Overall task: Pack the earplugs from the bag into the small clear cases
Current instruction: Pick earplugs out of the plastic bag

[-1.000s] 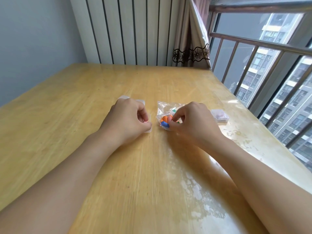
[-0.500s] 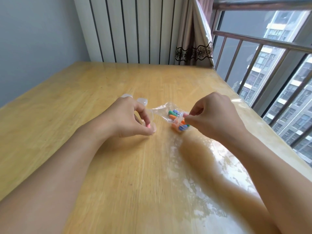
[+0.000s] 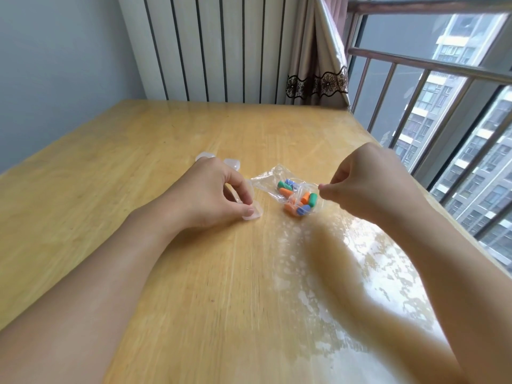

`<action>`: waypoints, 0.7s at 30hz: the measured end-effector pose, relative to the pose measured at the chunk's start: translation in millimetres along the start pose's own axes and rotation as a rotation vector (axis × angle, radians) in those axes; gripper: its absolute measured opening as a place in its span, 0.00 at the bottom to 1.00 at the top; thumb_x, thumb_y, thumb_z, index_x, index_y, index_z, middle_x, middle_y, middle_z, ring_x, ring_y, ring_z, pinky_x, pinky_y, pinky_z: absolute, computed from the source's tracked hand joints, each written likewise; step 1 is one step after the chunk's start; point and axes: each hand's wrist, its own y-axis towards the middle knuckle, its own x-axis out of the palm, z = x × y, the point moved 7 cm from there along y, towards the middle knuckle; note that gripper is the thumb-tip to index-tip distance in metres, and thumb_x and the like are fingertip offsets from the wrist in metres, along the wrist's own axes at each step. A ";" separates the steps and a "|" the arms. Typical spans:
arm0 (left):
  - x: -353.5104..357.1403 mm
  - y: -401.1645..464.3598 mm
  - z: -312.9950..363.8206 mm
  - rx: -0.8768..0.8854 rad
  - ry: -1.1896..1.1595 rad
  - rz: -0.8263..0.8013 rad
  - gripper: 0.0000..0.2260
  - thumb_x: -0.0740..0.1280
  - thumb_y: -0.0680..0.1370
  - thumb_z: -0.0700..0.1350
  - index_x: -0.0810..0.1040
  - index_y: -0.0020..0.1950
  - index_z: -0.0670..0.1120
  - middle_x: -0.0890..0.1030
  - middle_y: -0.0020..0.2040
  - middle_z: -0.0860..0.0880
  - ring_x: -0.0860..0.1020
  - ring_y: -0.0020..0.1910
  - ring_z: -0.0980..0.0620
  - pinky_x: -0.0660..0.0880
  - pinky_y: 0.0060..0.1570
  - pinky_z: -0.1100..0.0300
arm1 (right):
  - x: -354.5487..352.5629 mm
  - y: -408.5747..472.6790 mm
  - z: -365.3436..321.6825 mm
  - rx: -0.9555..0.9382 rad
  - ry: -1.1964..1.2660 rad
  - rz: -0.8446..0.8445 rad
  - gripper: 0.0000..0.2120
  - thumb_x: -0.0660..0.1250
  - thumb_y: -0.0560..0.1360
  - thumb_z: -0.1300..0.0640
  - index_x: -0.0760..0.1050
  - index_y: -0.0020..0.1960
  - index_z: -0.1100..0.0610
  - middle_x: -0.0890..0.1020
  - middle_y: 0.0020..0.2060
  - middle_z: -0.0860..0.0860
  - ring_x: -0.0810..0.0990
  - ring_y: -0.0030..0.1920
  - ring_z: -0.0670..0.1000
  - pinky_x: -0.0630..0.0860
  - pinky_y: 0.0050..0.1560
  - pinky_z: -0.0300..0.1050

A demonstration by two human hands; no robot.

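A small clear bag (image 3: pixel 293 194) of orange, green and blue earplugs (image 3: pixel 300 205) lies mid-table. My right hand (image 3: pixel 368 187) hovers just right of it, thumb and forefinger pinched on the bag's raised right rim. My left hand (image 3: pixel 210 195) rests on the table to the left of the bag. Its thumb and fingers grip a small clear case (image 3: pixel 251 214) that sits on the wood. I cannot tell what is inside this case.
Two more clear cases (image 3: pixel 205 156) (image 3: pixel 232 163) peek out behind my left hand. The wooden table (image 3: pixel 166 273) is glossy with glare near its right edge. A railing and window (image 3: pixel 443 79) run along the right, with a curtain (image 3: pixel 318 65) at the far corner.
My right hand has come out of the bag and lifted to the right, dragging the bag's rim with it. The case seen earlier at the right is now hidden. My left hand keeps its case.
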 end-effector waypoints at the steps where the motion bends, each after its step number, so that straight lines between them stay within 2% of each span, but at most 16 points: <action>1: 1.0 0.1 0.2 0.002 -0.011 -0.012 0.06 0.81 0.67 0.47 0.85 0.36 0.55 0.86 0.38 0.57 0.83 0.39 0.63 0.71 0.38 0.73 | -7.5 -1.1 -2.8 -0.032 0.026 0.047 0.11 0.78 0.70 0.54 0.84 0.36 0.60 0.83 0.29 0.55 0.82 0.30 0.53 0.83 0.34 0.50; 3: 2.7 -0.1 0.3 0.007 -0.025 -0.030 0.06 0.80 0.67 0.46 0.85 0.36 0.55 0.86 0.38 0.56 0.84 0.39 0.63 0.73 0.41 0.70 | -16.9 -7.2 -14.1 -0.096 0.193 0.080 0.10 0.78 0.71 0.51 0.85 0.36 0.57 0.84 0.28 0.52 0.79 0.27 0.47 0.79 0.31 0.45; 5: 3.9 -1.0 0.7 0.016 -0.033 -0.038 0.05 0.80 0.67 0.47 0.85 0.36 0.54 0.86 0.38 0.54 0.84 0.40 0.64 0.78 0.46 0.64 | -6.6 -15.8 -27.4 -0.103 0.444 -0.027 0.10 0.78 0.70 0.49 0.86 0.36 0.55 0.83 0.26 0.51 0.74 0.24 0.44 0.72 0.27 0.41; 7: 4.4 -2.1 2.8 0.031 -0.049 -0.041 0.05 0.79 0.67 0.45 0.85 0.37 0.52 0.86 0.37 0.54 0.84 0.40 0.63 0.81 0.48 0.59 | 16.2 -24.4 -37.5 -0.077 0.547 -0.148 0.12 0.78 0.70 0.49 0.85 0.35 0.57 0.82 0.24 0.51 0.71 0.23 0.44 0.68 0.25 0.38; 10: 4.5 -2.8 6.1 0.051 -0.092 -0.052 0.06 0.78 0.69 0.39 0.84 0.38 0.48 0.86 0.38 0.54 0.86 0.39 0.59 0.83 0.49 0.53 | 39.0 -30.6 -43.1 -0.061 0.491 -0.169 0.15 0.76 0.71 0.52 0.82 0.31 0.60 0.74 0.17 0.47 0.66 0.18 0.43 0.62 0.21 0.35; 14: 4.0 -2.3 7.1 0.084 -0.135 -0.060 0.07 0.78 0.68 0.37 0.83 0.40 0.46 0.86 0.39 0.51 0.86 0.41 0.56 0.83 0.49 0.51 | 52.0 -31.9 -47.2 -0.078 0.432 -0.158 0.14 0.75 0.70 0.55 0.81 0.30 0.63 0.81 0.26 0.58 0.66 0.20 0.45 0.62 0.23 0.37; 19: 3.7 -1.6 5.5 0.096 -0.145 -0.070 0.07 0.80 0.67 0.41 0.84 0.40 0.48 0.87 0.39 0.52 0.86 0.42 0.55 0.83 0.51 0.51 | 63.8 -29.5 -49.5 -0.117 0.346 -0.112 0.14 0.75 0.69 0.53 0.81 0.31 0.62 0.82 0.29 0.61 0.69 0.26 0.48 0.70 0.26 0.49; 21: 4.1 -1.5 5.3 0.099 -0.151 -0.075 0.07 0.81 0.67 0.42 0.84 0.40 0.48 0.87 0.39 0.51 0.86 0.41 0.56 0.83 0.50 0.51 | 65.9 -28.4 -49.4 -0.132 0.305 -0.107 0.14 0.75 0.71 0.53 0.82 0.31 0.60 0.82 0.28 0.59 0.70 0.26 0.48 0.71 0.27 0.48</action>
